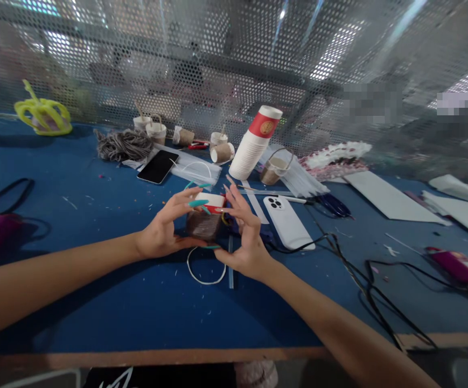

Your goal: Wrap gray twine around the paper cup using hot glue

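Note:
Between my two hands is a paper cup wrapped in brown cord, with a red and white band showing at its upper end. My left hand grips it from the left, fingers over the top and thumb low. From the right, my right hand closes round it too, its thumb near the bottom. The long nails are partly turquoise. Just below the hands lie a thin white loop and a narrow translucent stick. A dark blue object behind my right hand is mostly hidden.
Behind stand a leaning stack of paper cups, a small wrapped basket cup and grey yarn. A black phone and a white phone lie flat. Black cables cross the right side. A yellow basket stands far left.

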The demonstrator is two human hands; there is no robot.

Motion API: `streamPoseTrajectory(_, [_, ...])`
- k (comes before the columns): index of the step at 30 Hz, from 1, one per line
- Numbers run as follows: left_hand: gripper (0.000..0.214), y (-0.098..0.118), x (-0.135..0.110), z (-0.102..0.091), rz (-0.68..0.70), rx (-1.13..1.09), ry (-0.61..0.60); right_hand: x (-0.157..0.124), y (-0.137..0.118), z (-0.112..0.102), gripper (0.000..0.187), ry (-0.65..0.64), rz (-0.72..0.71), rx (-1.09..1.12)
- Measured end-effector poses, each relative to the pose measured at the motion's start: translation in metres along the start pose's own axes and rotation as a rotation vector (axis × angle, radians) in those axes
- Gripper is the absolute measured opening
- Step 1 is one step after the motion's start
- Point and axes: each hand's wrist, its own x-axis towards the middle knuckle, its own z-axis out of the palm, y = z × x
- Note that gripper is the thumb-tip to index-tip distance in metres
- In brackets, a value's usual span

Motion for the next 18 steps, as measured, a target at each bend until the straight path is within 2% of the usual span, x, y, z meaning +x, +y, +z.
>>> streamPoseTrajectory(5, [0.104, 0.002, 0.001, 0.0, 0.014, -0.015, 0.053, 0.001, 0.001, -0.002, 0.073, -0.035, -0.021, 0.007])
streamPoseTrajectory(9, [0.112, 0.005, 0.0, -0.002, -0.041, 0.034, -0.01, -0.001, 0.008, -0.002, 0.073, 0.013, 0.024, 0.079])
streamPoseTrajectory(12, [0.111, 0.002, -0.001, -0.003, -0.084, 0.006, -0.032, -0.002, 0.01, -0.002, 0.073, 0.031, 0.07, 0.103])
streamPoseTrajectory(18, [0.101, -0.006, -0.004, 0.0, -0.109, -0.016, 0.027, 0.0, 0.008, -0.004, 0.066, 0.017, 0.103, 0.034])
